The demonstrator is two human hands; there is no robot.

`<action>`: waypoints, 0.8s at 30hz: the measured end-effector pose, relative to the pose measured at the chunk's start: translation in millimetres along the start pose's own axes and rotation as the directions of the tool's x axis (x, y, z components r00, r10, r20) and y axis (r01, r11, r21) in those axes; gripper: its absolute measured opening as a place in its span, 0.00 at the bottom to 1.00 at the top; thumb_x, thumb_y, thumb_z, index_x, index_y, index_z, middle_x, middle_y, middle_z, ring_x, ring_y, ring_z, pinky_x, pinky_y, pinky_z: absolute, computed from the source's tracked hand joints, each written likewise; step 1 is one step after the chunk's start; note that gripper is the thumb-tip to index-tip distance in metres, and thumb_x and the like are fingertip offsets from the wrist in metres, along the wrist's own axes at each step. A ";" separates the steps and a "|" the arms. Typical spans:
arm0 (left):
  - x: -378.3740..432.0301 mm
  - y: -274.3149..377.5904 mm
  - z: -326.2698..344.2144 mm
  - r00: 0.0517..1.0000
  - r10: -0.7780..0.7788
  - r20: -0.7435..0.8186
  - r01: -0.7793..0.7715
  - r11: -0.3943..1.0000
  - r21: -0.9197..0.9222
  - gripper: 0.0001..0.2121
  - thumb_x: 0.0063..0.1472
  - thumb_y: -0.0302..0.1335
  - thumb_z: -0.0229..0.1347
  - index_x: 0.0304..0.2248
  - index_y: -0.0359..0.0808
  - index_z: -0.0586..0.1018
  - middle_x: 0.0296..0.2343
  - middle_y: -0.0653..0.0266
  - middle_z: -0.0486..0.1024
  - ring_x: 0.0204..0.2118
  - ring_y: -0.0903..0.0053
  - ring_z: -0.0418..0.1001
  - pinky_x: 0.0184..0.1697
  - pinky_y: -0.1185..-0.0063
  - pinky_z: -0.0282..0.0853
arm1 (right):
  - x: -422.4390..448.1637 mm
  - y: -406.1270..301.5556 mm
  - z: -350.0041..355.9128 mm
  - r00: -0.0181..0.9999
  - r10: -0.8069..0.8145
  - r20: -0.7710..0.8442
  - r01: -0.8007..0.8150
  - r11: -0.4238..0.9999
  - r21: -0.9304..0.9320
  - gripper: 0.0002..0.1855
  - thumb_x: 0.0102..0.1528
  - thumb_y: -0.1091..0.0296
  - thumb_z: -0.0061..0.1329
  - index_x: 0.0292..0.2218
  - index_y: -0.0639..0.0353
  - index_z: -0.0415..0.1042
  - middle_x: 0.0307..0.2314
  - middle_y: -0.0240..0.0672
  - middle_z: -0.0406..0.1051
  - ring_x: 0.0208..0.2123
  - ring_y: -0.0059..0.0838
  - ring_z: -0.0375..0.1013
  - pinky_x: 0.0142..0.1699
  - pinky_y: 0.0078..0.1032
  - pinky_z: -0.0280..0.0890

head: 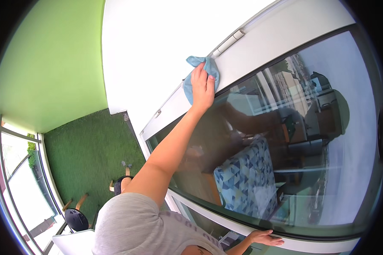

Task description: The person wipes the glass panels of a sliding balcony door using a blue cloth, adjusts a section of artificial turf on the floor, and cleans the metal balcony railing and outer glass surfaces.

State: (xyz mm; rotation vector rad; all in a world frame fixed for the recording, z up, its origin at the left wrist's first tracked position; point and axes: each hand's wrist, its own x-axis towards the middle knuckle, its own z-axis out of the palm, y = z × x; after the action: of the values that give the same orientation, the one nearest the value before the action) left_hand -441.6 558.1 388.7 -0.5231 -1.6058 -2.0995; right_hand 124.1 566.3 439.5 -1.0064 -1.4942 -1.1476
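Observation:
A light blue cleaning cloth (213, 67) lies bunched under my left hand (203, 86), whose fingers press it against the white frame (284, 47) of a glass door, close to a white cylindrical hinge (229, 43). My left arm stretches across the dark glass pane (198, 153). At the lower right, my right hand (264, 237) rests along the opposite white edge of the door frame (309, 244), fingers extended and thumb apart. Reflections of a person and a cap cover much of the glass. A blue triangle-patterned cloth (247, 178) also shows in it.
White wall (146, 47) adjoins the hinge side, with a green wall (57, 63) beyond. Green artificial turf (86, 149) covers the floor. Two dark-seated pieces of furniture with wooden legs, one a stool (76, 220), stand near a large window (25, 178). A white flat panel (73, 242) is at lower left.

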 end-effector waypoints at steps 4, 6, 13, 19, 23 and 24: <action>-64.7 -97.4 -29.8 0.987 -0.155 -0.038 0.159 0.980 0.121 0.16 0.61 0.29 0.39 0.43 0.23 0.67 0.48 0.41 0.59 0.52 0.51 0.55 0.55 0.66 0.49 | 0.7 -4.4 4.1 1.000 0.025 -0.006 -0.025 1.000 0.013 0.33 0.59 0.50 0.33 0.56 0.65 0.46 0.57 0.50 0.41 0.60 0.50 0.38 0.60 0.48 0.36; -90.9 -116.7 -41.0 0.892 -0.404 -0.202 0.430 0.896 0.106 0.18 0.63 0.30 0.37 0.45 0.24 0.67 0.45 0.41 0.63 0.50 0.52 0.59 0.55 0.69 0.51 | 2.8 -5.8 7.3 1.000 0.015 -0.006 -0.015 1.000 0.014 0.33 0.60 0.50 0.33 0.56 0.65 0.46 0.58 0.50 0.41 0.60 0.50 0.38 0.60 0.48 0.36; -18.2 9.9 -11.5 0.882 -0.462 0.090 0.458 0.799 -0.389 0.24 0.65 0.38 0.33 0.49 0.23 0.64 0.51 0.51 0.60 0.53 0.67 0.58 0.56 0.74 0.48 | -3.8 6.8 -3.4 1.000 0.015 0.010 -0.015 1.000 0.011 0.31 0.60 0.51 0.30 0.57 0.64 0.45 0.58 0.47 0.39 0.61 0.48 0.36 0.61 0.48 0.33; -58.9 -62.9 -31.1 0.971 0.162 0.174 -0.190 0.969 0.160 0.25 0.63 0.39 0.31 0.53 0.29 0.58 0.57 0.51 0.46 0.60 0.53 0.40 0.59 0.57 0.31 | -3.9 -3.9 5.6 0.998 0.057 0.023 -0.059 0.996 0.070 0.33 0.60 0.50 0.31 0.57 0.64 0.44 0.59 0.48 0.37 0.61 0.48 0.34 0.61 0.48 0.30; -113.5 -118.9 -44.9 0.868 -0.492 0.065 0.470 0.857 0.211 0.24 0.64 0.39 0.27 0.45 0.25 0.61 0.53 0.41 0.52 0.60 0.51 0.38 0.58 0.55 0.35 | -1.8 -5.6 7.4 0.997 0.066 0.031 -0.069 0.988 0.137 0.33 0.59 0.52 0.34 0.57 0.64 0.44 0.59 0.47 0.36 0.62 0.45 0.31 0.61 0.47 0.29; -119.2 -93.2 -29.0 0.797 -0.603 0.028 0.590 0.788 0.175 0.24 0.64 0.40 0.27 0.46 0.25 0.61 0.53 0.42 0.51 0.60 0.52 0.37 0.58 0.55 0.34 | -2.9 -2.7 5.6 0.999 0.034 0.033 -0.037 0.991 0.125 0.32 0.60 0.52 0.33 0.57 0.64 0.44 0.59 0.46 0.35 0.62 0.45 0.31 0.61 0.47 0.29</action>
State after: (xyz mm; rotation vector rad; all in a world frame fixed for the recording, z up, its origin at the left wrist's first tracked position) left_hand -395.5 565.1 241.8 -0.0288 -2.1843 -2.3661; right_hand 121.0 571.1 435.7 -0.9649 -1.5472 -1.0041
